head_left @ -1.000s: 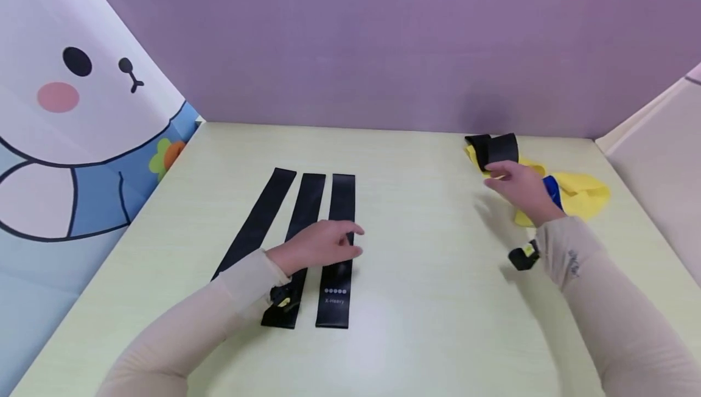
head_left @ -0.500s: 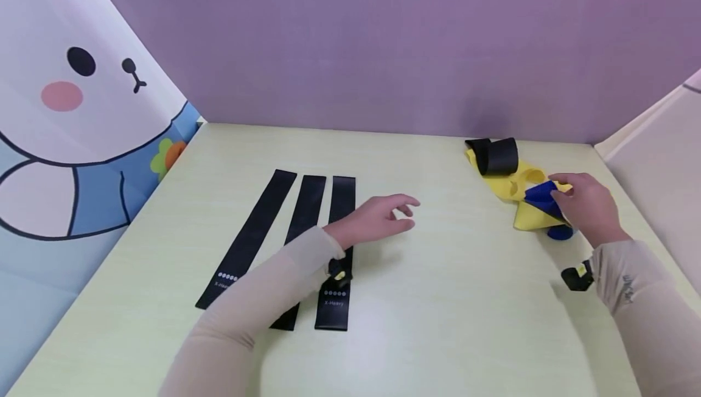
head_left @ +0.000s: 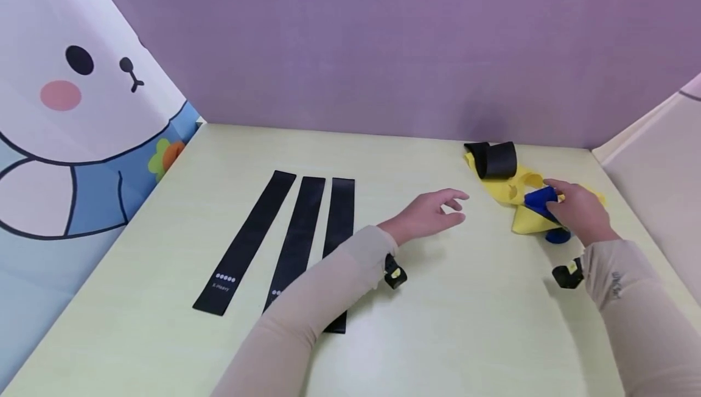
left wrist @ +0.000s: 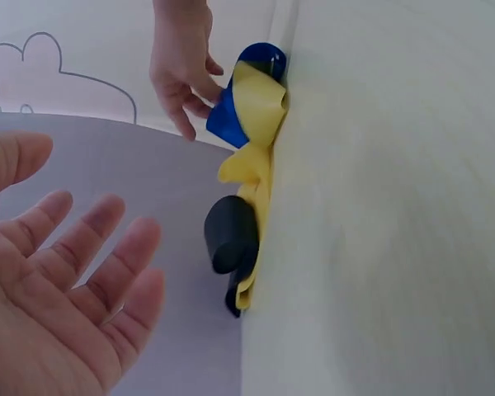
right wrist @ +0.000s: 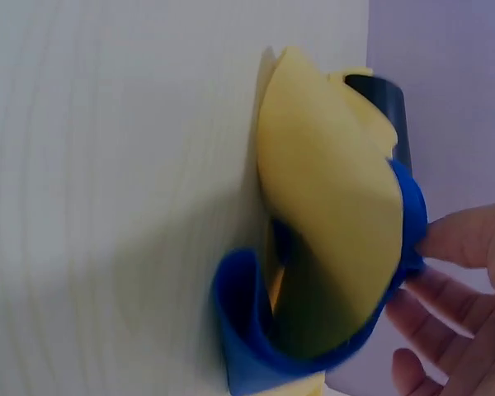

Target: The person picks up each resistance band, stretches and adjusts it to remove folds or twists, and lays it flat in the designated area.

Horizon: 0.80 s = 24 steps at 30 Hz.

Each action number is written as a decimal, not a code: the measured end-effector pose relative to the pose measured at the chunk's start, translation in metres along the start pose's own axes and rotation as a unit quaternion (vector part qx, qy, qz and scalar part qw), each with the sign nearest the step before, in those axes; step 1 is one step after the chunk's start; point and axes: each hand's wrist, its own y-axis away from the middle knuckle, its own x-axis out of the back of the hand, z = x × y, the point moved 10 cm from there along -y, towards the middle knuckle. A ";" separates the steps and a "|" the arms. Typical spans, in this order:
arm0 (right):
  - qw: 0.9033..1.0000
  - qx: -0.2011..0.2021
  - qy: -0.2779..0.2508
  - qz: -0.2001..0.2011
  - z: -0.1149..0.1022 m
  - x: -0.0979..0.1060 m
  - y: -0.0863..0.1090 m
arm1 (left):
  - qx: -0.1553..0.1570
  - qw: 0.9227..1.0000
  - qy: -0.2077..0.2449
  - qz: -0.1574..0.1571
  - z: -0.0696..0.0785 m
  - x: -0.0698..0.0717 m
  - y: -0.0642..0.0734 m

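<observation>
The blue band (head_left: 539,196) lay toward the far right corner of the table (head_left: 427,336), and the right hand (head_left: 582,209) was much the nearer, coming at it from the right-edge side with a fold of it pinched between thumb and fingers. Curled as it was, the band had no single straight axis; in the head view it slanted from that fold toward the near edge and slightly right, ending in a loose curl, with the yellow band (head_left: 528,220) bent against it. The black roll (head_left: 500,161) sat beyond, closer to the far edge. The left hand (head_left: 429,215) held nothing; its fingers were spread and loosely bent, above the table and well left of the blue band, pointing toward it across a gap. Three black bands (head_left: 243,243) lay flat farther left, running from far edge toward near, the leftmost slanting most. Any pull seemed likely to turn on how the blue and yellow bands overlapped.
</observation>
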 end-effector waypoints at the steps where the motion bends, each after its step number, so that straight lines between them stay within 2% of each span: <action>1: 1.000 -0.010 -0.009 -0.004 0.001 -0.002 0.000 | 0.001 1.000 0.001 -0.003 0.000 -0.003 -0.002; 5: 0.996 -0.052 -0.074 -0.019 0.003 -0.010 0.002 | 0.011 1.000 0.008 -0.010 -0.002 -0.016 -0.010; 8: 0.989 -0.077 -0.123 -0.011 0.003 -0.011 0.006 | 0.013 1.000 0.015 -0.009 -0.003 -0.023 -0.015; 11: 0.985 -0.083 -0.146 0.027 0.000 -0.005 0.012 | 0.011 1.000 0.023 -0.012 -0.003 -0.029 -0.018; 13: 0.977 -0.083 -0.184 0.066 -0.003 0.004 0.018 | 0.010 1.000 0.025 -0.014 -0.002 -0.033 -0.020; 14: 0.970 -0.083 -0.212 0.088 -0.005 0.009 0.022 | 0.009 0.999 0.027 -0.014 -0.002 -0.034 -0.021; 16: 0.941 -0.082 -0.298 0.134 -0.009 0.023 0.029 | 0.011 0.999 0.029 -0.012 0.000 -0.035 -0.022; 18: 0.899 -0.076 -0.392 0.179 -0.017 0.037 0.037 | 0.011 0.999 0.033 -0.004 0.001 -0.034 -0.023; 21: 0.839 -0.057 -0.488 0.234 -0.032 0.061 0.046 | 0.009 0.999 0.036 0.014 0.004 -0.030 -0.023; 23: 0.810 -0.040 -0.527 0.255 -0.045 0.075 0.052 | -0.003 0.999 0.035 0.031 0.008 -0.026 -0.023; 24: 0.804 -0.033 -0.534 0.261 -0.052 0.082 0.055 | -0.011 0.999 0.035 0.039 0.011 -0.023 -0.023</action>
